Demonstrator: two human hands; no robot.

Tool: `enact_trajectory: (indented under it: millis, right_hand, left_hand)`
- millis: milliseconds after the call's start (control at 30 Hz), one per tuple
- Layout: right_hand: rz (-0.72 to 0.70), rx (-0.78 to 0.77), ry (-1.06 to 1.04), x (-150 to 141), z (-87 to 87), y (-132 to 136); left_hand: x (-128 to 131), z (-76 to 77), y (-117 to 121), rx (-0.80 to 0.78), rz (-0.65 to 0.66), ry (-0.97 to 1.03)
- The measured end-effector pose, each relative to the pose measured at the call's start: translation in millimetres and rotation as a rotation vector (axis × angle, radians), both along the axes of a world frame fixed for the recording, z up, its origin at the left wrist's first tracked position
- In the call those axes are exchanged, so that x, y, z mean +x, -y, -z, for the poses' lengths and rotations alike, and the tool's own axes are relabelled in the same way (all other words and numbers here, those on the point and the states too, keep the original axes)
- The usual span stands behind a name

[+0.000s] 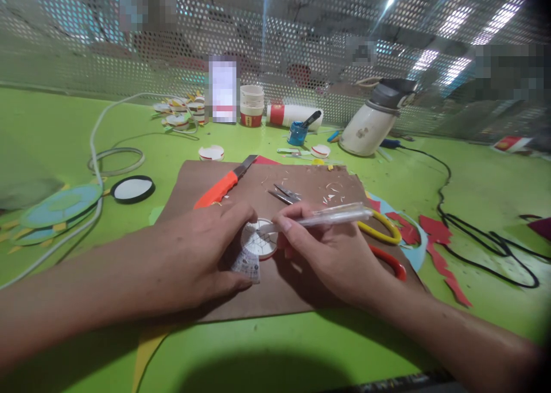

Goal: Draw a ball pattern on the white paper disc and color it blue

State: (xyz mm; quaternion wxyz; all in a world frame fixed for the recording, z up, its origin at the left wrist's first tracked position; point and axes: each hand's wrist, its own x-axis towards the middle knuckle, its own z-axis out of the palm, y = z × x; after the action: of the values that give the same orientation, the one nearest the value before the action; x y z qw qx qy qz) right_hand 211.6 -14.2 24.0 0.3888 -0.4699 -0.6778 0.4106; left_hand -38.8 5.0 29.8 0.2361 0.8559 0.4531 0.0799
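On a brown cardboard sheet (284,298) lies a small white paper disc (267,245) with a pattern of dark drawn lines and a red rim. My left hand (206,249) holds a clear printed plastic ruler (246,267) over the disc's left part, index finger and thumb on its edges. A clear-barrelled pen (331,214) is pinched in my right hand (314,244), its tip over the disc. Scissors (286,193) with yellow and red handles lie under and beyond my right hand. An orange-handled knife (221,187) rests beyond my left hand.
Paper cups (251,109), a blue paint jar (297,133) and a white jug (369,126) stand behind. A phone (222,89) leans against the mesh screen. Red scraps (434,229) and a black cord (495,238) lie right; a blue paper turtle-like shape (62,209) lies left.
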Motion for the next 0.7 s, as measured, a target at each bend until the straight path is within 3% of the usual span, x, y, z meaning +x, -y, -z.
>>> enact_trajectory:
  millis: [333, 467, 700]
  right_hand:
    - [-0.043, 0.044, -0.095, -4.6, 2.3, 2.2]
    - [-0.016, 0.109, -0.054, -4.5, 3.3, 3.9]
    - [-0.013, 0.094, 0.002, -5.0, 5.7, 2.1]
  left_hand:
    - [-0.3, -0.6, -0.5, -0.014, -0.004, -0.002]
    - [0.3, -0.9, -1.0, -0.014, -0.006, -0.002]
    - [1.1, -3.0, 0.1, -0.006, 0.003, -0.014]
